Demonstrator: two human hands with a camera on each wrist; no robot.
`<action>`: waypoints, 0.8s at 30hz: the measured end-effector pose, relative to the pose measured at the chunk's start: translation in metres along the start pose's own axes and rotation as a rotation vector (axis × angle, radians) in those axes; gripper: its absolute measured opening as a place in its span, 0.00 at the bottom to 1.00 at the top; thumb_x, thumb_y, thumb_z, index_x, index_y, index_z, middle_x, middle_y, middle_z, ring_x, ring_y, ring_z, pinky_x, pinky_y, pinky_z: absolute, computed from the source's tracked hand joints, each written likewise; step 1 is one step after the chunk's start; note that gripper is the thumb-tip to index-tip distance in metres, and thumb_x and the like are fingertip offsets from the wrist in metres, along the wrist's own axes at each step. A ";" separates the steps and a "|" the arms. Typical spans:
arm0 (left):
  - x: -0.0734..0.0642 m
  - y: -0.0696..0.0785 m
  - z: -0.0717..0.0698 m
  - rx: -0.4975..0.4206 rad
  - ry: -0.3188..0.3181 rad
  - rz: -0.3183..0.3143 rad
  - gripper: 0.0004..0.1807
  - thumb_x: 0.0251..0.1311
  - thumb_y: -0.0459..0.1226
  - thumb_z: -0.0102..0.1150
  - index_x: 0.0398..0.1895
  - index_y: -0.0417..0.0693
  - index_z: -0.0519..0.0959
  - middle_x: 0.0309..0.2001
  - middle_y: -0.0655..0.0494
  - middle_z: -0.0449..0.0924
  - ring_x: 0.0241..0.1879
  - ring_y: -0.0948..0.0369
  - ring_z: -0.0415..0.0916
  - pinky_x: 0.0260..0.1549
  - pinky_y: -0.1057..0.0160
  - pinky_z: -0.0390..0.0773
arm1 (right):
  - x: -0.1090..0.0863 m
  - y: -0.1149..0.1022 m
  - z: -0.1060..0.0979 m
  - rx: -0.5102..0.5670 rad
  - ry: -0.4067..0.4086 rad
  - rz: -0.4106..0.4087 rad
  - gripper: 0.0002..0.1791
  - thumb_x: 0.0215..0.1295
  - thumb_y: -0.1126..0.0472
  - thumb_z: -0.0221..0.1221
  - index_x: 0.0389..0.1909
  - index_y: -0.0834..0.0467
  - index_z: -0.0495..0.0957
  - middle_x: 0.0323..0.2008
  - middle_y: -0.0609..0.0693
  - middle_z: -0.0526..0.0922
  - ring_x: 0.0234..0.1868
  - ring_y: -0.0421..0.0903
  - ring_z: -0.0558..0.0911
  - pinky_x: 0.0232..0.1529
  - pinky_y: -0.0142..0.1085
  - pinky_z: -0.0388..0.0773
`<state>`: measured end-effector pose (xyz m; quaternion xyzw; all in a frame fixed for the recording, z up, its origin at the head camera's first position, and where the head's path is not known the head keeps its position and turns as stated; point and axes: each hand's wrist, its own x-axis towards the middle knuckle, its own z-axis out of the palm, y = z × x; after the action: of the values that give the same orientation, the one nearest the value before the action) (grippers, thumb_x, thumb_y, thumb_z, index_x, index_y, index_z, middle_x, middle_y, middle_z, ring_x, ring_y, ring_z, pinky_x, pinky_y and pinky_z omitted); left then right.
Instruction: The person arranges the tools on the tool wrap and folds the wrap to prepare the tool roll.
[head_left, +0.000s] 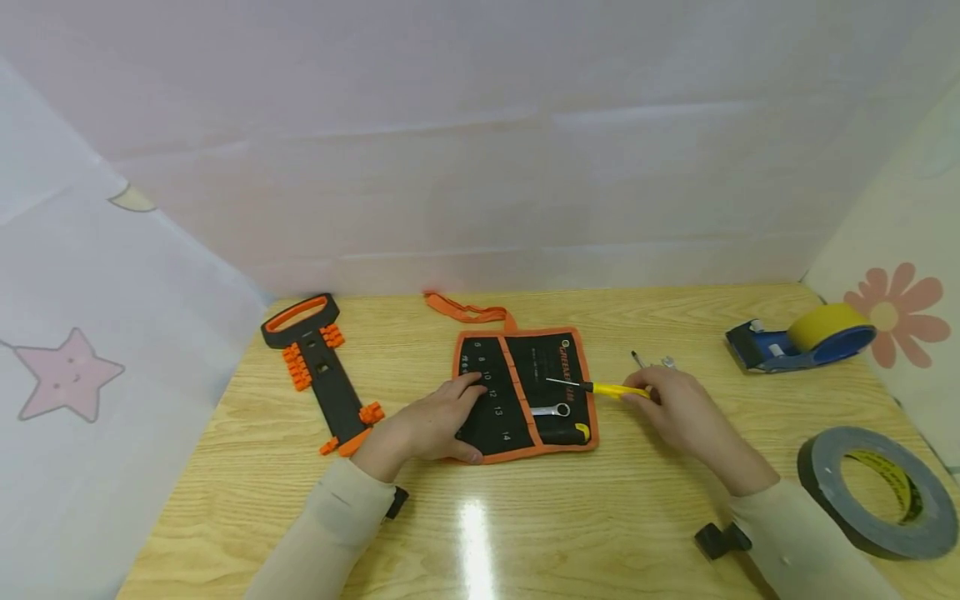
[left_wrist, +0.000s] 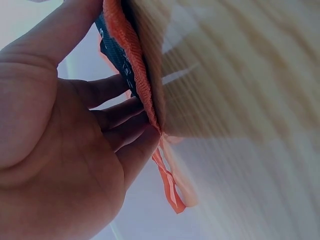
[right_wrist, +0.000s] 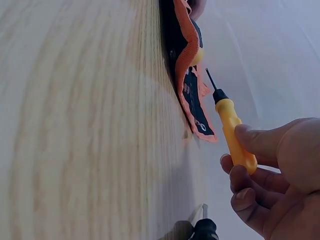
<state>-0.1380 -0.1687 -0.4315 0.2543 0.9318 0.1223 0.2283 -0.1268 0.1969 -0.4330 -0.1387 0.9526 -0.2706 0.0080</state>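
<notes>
A black tool pouch point(head_left: 547, 354) with orange edging lies spread on the table, its orange strap point(head_left: 468, 312) trailing from the far edge. My left hand point(head_left: 431, 425) rests on its numbered left half, fingers extended; the left wrist view shows the fingertips against the pouch's orange edge point(left_wrist: 135, 65). A combination wrench point(head_left: 552, 410) and a yellow-ended tool point(head_left: 582, 432) sit in the pouch's right half. My right hand point(head_left: 678, 408) pinches the yellow handle of a screwdriver point(right_wrist: 231, 125) between thumb and fingers. Its shaft points left, over the pouch's right side.
Beyond the right hand lie a dark-tipped tool point(head_left: 637, 359) and a metal wrench end point(head_left: 667, 362), partly hidden by it. A black-and-orange handled rack point(head_left: 330, 387) is at left. On the right are a blue tape dispenser point(head_left: 780, 354) and a grey tape roll point(head_left: 821, 483).
</notes>
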 end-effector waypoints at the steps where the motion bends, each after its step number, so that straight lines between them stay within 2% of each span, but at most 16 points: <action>1: 0.000 0.000 0.000 0.002 -0.001 -0.001 0.56 0.63 0.54 0.77 0.86 0.41 0.58 0.89 0.44 0.45 0.87 0.44 0.49 0.82 0.45 0.61 | 0.002 -0.001 0.001 -0.002 -0.007 0.003 0.07 0.74 0.61 0.68 0.46 0.61 0.88 0.30 0.48 0.80 0.29 0.43 0.69 0.31 0.34 0.65; 6: 0.000 -0.001 0.000 0.006 -0.003 0.001 0.56 0.63 0.54 0.77 0.86 0.41 0.58 0.89 0.43 0.45 0.87 0.44 0.49 0.82 0.44 0.61 | 0.008 -0.006 0.005 0.000 -0.028 -0.011 0.07 0.74 0.61 0.69 0.45 0.60 0.88 0.33 0.48 0.83 0.30 0.43 0.70 0.32 0.34 0.66; 16: -0.001 -0.001 0.000 0.034 0.011 0.022 0.55 0.63 0.55 0.78 0.85 0.41 0.60 0.88 0.43 0.49 0.86 0.43 0.52 0.84 0.42 0.55 | 0.018 -0.008 0.016 -0.016 -0.042 -0.067 0.05 0.73 0.61 0.69 0.44 0.59 0.89 0.42 0.52 0.90 0.35 0.43 0.77 0.38 0.39 0.75; 24: -0.001 -0.002 -0.001 0.051 0.021 0.032 0.54 0.63 0.56 0.77 0.84 0.42 0.61 0.87 0.43 0.50 0.87 0.44 0.50 0.85 0.39 0.50 | 0.024 -0.009 0.021 -0.010 -0.065 -0.080 0.07 0.74 0.60 0.68 0.46 0.58 0.89 0.43 0.51 0.90 0.35 0.42 0.77 0.39 0.39 0.75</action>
<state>-0.1379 -0.1709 -0.4309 0.2738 0.9328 0.1048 0.2098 -0.1458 0.1724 -0.4446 -0.1855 0.9469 -0.2611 0.0273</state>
